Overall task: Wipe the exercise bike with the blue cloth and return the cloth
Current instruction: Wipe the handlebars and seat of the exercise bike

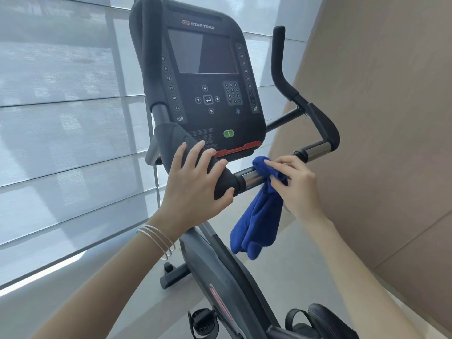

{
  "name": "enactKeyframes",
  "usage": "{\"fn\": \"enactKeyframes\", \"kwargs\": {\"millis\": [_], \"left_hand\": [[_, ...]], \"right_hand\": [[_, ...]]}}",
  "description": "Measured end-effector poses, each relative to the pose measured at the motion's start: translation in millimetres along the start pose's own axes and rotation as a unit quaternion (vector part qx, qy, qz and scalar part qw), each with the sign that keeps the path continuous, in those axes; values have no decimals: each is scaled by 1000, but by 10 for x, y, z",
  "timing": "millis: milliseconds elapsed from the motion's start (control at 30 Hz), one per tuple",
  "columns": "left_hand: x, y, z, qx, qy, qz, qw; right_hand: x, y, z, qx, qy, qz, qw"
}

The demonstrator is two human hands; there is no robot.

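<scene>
Far left: pale translucent roller blinds (61, 118), irrelevant to the move.

Left hand (195, 182), thin silver bangles (157, 237) on the wrist, clamped over the black padded left grip (220, 174) of the black upright exercise bike (220, 272); fingers wrapped over the top, thumb under the grip's end. Reads as bracing only, no cloth in it.

Above: big black console (210, 77), dark screen, keypad, green start button (228, 133), red strip along the bottom edge. No cloth contact there now.

Just right of the left grip: polished chrome handlebar tube (249, 176). Long axis running lower-left to upper-right, from the left grip toward the black right grip (322, 128) and its upright horn.

Blue terry cloth (261, 216) draped over that tube, top bunched on the bar, most of it hanging free below. Touching the tube, not wrapped all the way round as far as visible.

Right hand (293, 184) closed on the cloth, fingertips (269, 163) pinching the bunch against the tube. Sits just right of the cloth, so nearer hand by far.

Key relation: unwiped-looking bar length lies up and to the right of the right hand, along the tube axis. Next stroke likely a slide along that axis, not across it.

Risk: hanging tail slipping off if the pinch loosens.

Far right: tan wall panel (379, 118). Return spot for the cloth not in view.
</scene>
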State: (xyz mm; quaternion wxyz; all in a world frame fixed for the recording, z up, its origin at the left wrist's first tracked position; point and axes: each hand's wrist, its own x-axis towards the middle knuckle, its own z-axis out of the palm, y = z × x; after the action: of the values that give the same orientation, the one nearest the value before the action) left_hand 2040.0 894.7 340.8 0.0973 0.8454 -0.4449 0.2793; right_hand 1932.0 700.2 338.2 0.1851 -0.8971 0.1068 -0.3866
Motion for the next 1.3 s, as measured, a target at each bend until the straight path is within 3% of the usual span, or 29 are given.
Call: {"fn": "enactKeyframes", "kwargs": {"millis": [167,233,367,600,667,867,1000,1067,1300], "left_hand": [[1,-2,-6,2,-7,7,1000],[6,-10,4,7,-10,15,1000],[25,-39,17,6,-1,37,999],[48,-31,26,7,15,50,999],[49,-28,38,4,24,48,999],[52,-26,56,-3,36,49,998],[43,-17,38,-2,40,48,998],[45,-14,42,-6,38,47,998],[53,-15,78,-11,76,50,996]], "right_hand": [[-65,1,100,52,115,85,988],[-211,-138,230,76,142,69,984],[-349,-231,306,71,102,-10,992],[-33,224,127,96,177,177,963],[-89,151,189,89,184,168,964],[-373,-115,325,93,114,30,989],[-214,77,245,141,185,181,956],[-211,114,261,148,211,212,943],[-521,-260,438,165,137,97,972]]}}
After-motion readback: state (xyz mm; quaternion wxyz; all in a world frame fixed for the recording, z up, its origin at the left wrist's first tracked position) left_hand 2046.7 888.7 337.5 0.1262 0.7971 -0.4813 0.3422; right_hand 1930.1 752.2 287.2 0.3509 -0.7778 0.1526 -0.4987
